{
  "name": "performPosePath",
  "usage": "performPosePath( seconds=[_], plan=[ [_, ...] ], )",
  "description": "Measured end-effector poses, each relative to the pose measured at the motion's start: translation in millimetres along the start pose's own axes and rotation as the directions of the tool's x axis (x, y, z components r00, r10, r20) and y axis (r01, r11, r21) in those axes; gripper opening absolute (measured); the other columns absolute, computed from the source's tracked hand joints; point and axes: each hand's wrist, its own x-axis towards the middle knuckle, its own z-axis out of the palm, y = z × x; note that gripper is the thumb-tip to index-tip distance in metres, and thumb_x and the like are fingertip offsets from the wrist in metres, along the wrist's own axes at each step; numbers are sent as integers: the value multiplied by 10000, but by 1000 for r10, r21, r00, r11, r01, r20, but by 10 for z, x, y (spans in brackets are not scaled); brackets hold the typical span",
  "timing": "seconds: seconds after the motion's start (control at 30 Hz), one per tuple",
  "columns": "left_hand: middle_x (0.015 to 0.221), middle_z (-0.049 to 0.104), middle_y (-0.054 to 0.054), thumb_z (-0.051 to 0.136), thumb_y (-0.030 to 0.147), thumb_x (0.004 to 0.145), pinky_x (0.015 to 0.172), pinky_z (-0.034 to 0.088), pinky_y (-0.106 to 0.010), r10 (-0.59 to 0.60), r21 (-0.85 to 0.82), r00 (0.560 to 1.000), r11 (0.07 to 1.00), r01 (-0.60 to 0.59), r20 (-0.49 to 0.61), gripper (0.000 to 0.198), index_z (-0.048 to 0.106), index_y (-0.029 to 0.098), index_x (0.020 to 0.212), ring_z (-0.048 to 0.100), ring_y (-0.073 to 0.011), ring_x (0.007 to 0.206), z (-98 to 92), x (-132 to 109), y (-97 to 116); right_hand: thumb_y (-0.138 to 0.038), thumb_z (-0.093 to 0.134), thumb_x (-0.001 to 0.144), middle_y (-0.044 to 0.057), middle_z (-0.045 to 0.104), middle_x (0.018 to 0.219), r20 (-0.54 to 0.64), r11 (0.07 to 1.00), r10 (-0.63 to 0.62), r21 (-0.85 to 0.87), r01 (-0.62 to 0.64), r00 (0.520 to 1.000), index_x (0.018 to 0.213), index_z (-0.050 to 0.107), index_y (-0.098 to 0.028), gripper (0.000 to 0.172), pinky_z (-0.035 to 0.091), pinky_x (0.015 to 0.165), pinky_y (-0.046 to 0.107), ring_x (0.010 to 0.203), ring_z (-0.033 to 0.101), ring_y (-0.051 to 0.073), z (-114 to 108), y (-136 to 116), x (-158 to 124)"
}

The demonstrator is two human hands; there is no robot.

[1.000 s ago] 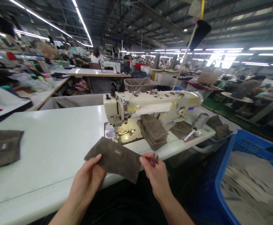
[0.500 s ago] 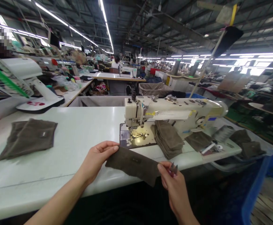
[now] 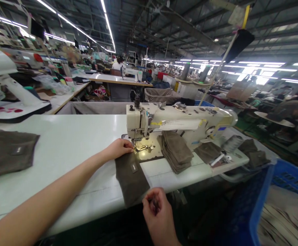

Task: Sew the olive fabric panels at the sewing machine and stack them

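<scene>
A brown fabric piece (image 3: 132, 176) with a small label lies flat on the white table (image 3: 67, 150), running from the needle area toward the front edge. My left hand (image 3: 120, 148) is closed on its far end, right beside the presser foot of the cream sewing machine (image 3: 174, 119). My right hand (image 3: 157, 210) hovers at the table's front edge near the piece's close corner, fingers curled around a small dark tool that looks like thread snips.
A stack of brown fabric pieces (image 3: 176, 151) sits under the machine arm, with more pieces (image 3: 207, 151) and a thread cone (image 3: 231, 143) to the right. Another pile (image 3: 9, 152) lies at far left. A blue crate (image 3: 284, 201) stands at right.
The fabric piece went from held in the air between both hands to lying on the table. My left hand pushed its end up to the needle; my right hand let go and dropped back.
</scene>
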Motion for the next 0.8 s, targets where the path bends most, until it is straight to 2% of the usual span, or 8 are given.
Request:
performPosePath(
  seconds=[0.1,0.2,0.27,0.37,0.47,0.57,0.7,0.8],
  plan=[
    [666,716,-6,673,423,612,672,482,-307,38,91,999,995,-38,2,211,724,231,683,650,-216,686,7,51,-36,-190,540,865,-29,549,686,15,956,-211,-205,209,977,947,616,-213,115,434,482,214,518,527,127,-113,59,30],
    [694,711,-10,656,457,648,657,462,-303,52,159,998,986,-54,17,249,725,230,724,639,-212,689,-43,42,-46,-125,514,862,53,644,919,63,848,-404,-348,400,912,1100,625,-200,273,509,597,249,688,628,163,-300,34,149],
    [695,702,-13,629,483,682,652,448,-308,50,193,998,980,-54,25,269,714,232,726,628,-213,687,-76,41,-51,-99,494,874,81,666,996,134,778,-459,-417,470,878,1129,639,-196,309,531,662,277,792,665,192,-407,1,254],
    [648,659,-12,611,456,680,615,410,-316,43,223,999,974,-49,33,230,668,233,681,588,-211,639,-81,57,-57,-85,486,875,85,688,1003,266,724,-465,-434,536,844,1140,665,-188,336,534,683,295,818,675,206,-499,-40,379],
    [616,613,-5,606,392,646,595,388,-318,50,217,998,974,-58,43,155,617,238,654,551,-207,605,-43,54,-47,-102,504,855,85,693,1014,313,761,-414,-397,513,855,1167,670,-176,361,541,713,307,843,678,215,-514,-88,429],
    [667,615,-11,583,422,678,639,417,-324,84,174,995,980,-92,51,184,597,238,691,561,-212,657,-25,8,-23,-160,547,873,89,682,1042,241,851,-313,-359,384,919,1136,689,-175,300,543,769,311,877,681,212,-478,-163,438],
    [753,628,-19,550,542,756,684,455,-328,115,97,992,988,-121,60,317,595,231,794,581,-219,739,-88,-64,-26,-262,636,908,42,664,936,200,918,-156,-332,217,967,954,715,-204,108,507,714,270,828,676,183,-400,-256,444],
    [735,593,-4,556,598,780,640,444,-309,105,4,992,994,-105,64,375,577,226,820,555,-196,704,-143,-90,-58,-235,636,903,11,642,844,190,917,-105,-361,169,976,815,668,-202,100,471,685,267,756,649,163,-347,-276,437]
  ],
)
